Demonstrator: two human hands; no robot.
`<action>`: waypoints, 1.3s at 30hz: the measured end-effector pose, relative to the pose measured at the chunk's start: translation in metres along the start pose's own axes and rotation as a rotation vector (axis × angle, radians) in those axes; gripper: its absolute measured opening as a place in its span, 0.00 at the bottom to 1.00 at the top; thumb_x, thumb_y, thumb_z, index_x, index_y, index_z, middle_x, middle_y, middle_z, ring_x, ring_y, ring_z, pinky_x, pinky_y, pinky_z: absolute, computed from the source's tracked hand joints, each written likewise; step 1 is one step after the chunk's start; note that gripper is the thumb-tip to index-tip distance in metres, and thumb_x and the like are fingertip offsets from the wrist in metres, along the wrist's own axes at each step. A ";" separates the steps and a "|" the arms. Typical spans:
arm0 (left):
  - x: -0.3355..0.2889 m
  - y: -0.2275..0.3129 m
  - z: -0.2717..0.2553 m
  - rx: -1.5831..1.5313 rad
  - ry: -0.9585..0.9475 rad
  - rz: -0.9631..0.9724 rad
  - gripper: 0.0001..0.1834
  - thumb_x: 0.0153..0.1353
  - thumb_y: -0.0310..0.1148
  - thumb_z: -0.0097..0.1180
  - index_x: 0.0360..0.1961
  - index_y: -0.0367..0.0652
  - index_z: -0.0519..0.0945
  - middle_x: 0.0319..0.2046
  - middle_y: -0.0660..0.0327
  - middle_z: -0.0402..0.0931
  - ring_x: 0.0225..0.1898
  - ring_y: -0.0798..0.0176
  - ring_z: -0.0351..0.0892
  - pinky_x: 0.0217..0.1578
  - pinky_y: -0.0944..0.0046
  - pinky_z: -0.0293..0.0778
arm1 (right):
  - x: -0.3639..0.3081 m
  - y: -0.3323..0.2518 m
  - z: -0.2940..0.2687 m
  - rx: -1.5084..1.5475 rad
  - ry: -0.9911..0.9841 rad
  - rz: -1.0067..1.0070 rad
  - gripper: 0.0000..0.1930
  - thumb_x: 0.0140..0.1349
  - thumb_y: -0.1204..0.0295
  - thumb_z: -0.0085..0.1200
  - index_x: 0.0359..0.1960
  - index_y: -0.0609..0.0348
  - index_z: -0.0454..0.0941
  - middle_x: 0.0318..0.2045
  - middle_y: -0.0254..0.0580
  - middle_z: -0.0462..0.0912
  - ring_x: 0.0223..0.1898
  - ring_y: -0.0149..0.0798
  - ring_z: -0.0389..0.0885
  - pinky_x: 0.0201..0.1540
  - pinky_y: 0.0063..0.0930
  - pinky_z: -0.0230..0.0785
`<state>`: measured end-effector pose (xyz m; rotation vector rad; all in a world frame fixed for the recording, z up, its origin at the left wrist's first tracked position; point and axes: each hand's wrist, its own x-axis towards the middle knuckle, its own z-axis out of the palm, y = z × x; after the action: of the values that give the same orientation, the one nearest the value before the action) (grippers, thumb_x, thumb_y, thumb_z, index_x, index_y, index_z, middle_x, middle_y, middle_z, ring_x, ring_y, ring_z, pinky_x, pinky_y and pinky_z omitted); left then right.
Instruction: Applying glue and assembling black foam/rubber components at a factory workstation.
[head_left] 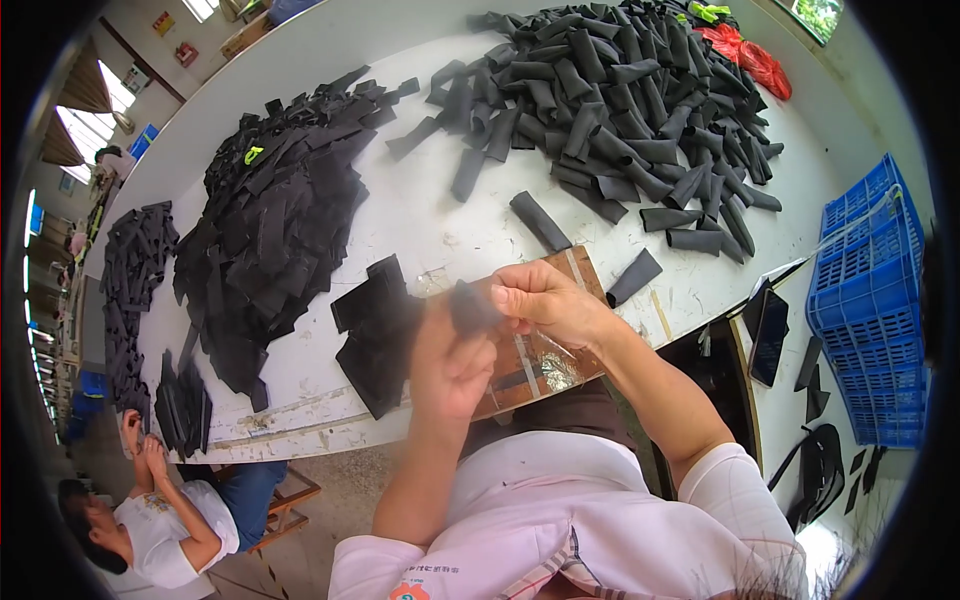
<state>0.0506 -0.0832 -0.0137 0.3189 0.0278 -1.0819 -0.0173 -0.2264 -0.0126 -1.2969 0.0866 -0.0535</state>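
black piece (474, 309): pinched by right hand (552, 302) | left hand (452, 362): fingers curled, hold unclear | flat stack (376, 345) beside | tube heap (625, 110) beyond

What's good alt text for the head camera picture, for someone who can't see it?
A right hand pinches a small black piece, the blurred left hand close by, over a brown board on a white table. Beyond lie heaps of flat black pieces and tube-like ones; another person sits at lower left.

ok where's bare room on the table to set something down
The widest bare patch of white table lies between the flat black pile and the heap of black tubes. A narrower strip runs beside that heap, toward the blue crates. Crowded: both piles, plus flat pieces beside the left hand.
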 end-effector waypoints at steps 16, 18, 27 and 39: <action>-0.009 -0.015 0.011 0.683 0.050 0.368 0.12 0.58 0.29 0.47 0.42 0.35 0.65 0.23 0.62 0.70 0.09 0.78 0.54 0.09 0.79 0.49 | 0.012 0.008 -0.004 -0.004 -0.088 -0.017 0.16 0.58 0.60 0.49 0.21 0.59 0.70 0.14 0.26 0.65 0.17 0.21 0.59 0.19 0.16 0.53; -0.012 -0.017 0.000 0.560 0.103 0.327 0.11 0.59 0.30 0.46 0.41 0.36 0.66 0.23 0.63 0.70 0.09 0.78 0.54 0.09 0.78 0.49 | 0.006 0.012 0.002 0.033 -0.065 -0.014 0.15 0.58 0.61 0.49 0.21 0.59 0.70 0.14 0.26 0.65 0.17 0.21 0.59 0.20 0.16 0.53; -0.011 0.001 0.020 1.508 -0.054 0.834 0.11 0.55 0.27 0.49 0.40 0.35 0.73 0.38 0.58 0.73 0.39 0.66 0.70 0.38 0.70 0.66 | -0.013 -0.006 -0.003 -0.291 0.191 -0.086 0.15 0.58 0.59 0.48 0.28 0.61 0.72 0.17 0.30 0.68 0.22 0.25 0.65 0.26 0.18 0.59; -0.012 0.002 0.009 0.955 0.091 0.726 0.06 0.58 0.27 0.47 0.30 0.34 0.73 0.31 0.59 0.74 0.33 0.71 0.70 0.40 0.68 0.66 | -0.010 -0.042 0.019 -1.423 -0.049 -0.345 0.17 0.47 0.65 0.55 0.40 0.53 0.72 0.22 0.39 0.75 0.26 0.44 0.75 0.23 0.36 0.64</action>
<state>0.0453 -0.0742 -0.0024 1.1369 -0.5034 -0.2863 -0.0250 -0.2191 0.0331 -2.7242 -0.1870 -0.2913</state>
